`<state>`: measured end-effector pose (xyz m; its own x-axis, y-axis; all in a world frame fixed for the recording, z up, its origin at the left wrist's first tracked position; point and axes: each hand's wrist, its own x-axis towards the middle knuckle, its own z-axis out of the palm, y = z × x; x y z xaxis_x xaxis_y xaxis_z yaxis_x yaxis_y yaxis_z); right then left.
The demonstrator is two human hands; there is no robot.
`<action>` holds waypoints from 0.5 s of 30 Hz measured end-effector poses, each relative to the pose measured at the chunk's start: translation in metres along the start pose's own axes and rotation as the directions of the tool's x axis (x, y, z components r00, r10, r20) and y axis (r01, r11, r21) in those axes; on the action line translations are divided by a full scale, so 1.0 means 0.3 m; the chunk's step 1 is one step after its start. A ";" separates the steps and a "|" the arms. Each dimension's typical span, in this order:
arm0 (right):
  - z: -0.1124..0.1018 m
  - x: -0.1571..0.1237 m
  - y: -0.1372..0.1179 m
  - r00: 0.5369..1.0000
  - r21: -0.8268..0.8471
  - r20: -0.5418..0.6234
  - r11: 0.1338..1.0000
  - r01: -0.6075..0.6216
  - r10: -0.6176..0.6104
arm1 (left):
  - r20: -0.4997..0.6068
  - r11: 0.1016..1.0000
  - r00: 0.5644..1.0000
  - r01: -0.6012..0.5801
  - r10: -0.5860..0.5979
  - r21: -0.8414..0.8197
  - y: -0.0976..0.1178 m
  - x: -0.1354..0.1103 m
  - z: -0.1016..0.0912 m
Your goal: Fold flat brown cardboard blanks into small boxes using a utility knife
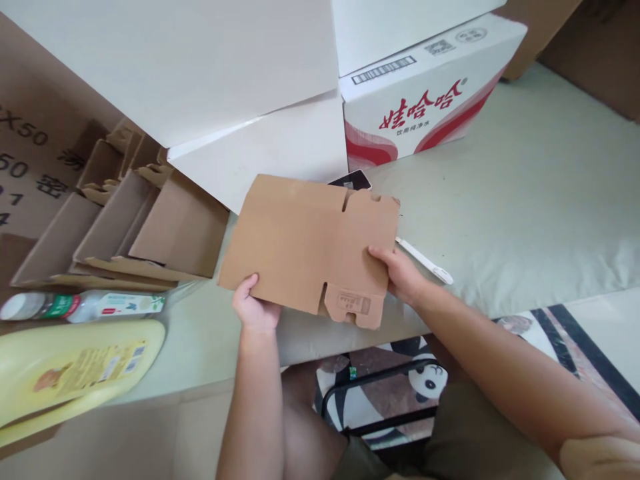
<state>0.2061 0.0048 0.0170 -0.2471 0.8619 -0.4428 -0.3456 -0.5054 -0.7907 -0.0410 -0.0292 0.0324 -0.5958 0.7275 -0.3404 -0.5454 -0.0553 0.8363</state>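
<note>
Pinching flat brown cardboard in my left grip and right grip, I face stacked white box-shaped cartons blocking the far side, a slim white tool nearby.

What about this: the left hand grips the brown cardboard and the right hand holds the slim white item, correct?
Not quite: in the head view, the right hand grips the brown cardboard too, while the slim white item lies on the pale green surface beside that hand. The left hand does grip the brown cardboard, as you said.
</note>
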 end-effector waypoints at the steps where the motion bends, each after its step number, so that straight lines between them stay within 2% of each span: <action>1: 0.004 -0.004 0.003 0.999 0.008 0.037 1.000 -0.011 0.010 | -0.010 1.000 1.000 -0.001 0.001 0.000 0.000 0.001 0.003; 4: 0.010 -0.006 0.007 0.996 0.022 0.080 0.999 -0.031 0.029 | -0.032 0.999 0.998 0.045 -0.045 -0.003 -0.004 0.011 0.016; 8: 0.006 0.010 -0.010 0.999 0.064 -0.034 0.998 -0.020 0.022 | -0.045 0.985 0.985 0.170 -0.169 0.022 -0.018 0.019 0.031; 11: -0.005 0.006 -0.035 0.998 0.090 -0.056 0.995 0.030 -0.025 | -0.086 0.981 0.980 0.186 -0.181 0.048 -0.019 0.010 0.036; 13: -0.020 -0.012 -0.055 0.997 0.094 -0.058 0.994 0.053 -0.048 | -0.058 0.980 0.982 0.184 -0.179 0.080 -0.016 0.000 0.034; 15: -0.044 -0.042 -0.076 0.992 0.092 -0.109 0.993 0.079 -0.069 | 0.038 0.967 0.978 0.197 -0.206 0.161 -0.015 -0.010 0.026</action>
<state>0.2291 0.0062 0.0351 -0.1229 0.8940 -0.4309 -0.4460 -0.4376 -0.7808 -0.0320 -0.0257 0.0330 -0.4477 0.7488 -0.4887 -0.5504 0.1999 0.8106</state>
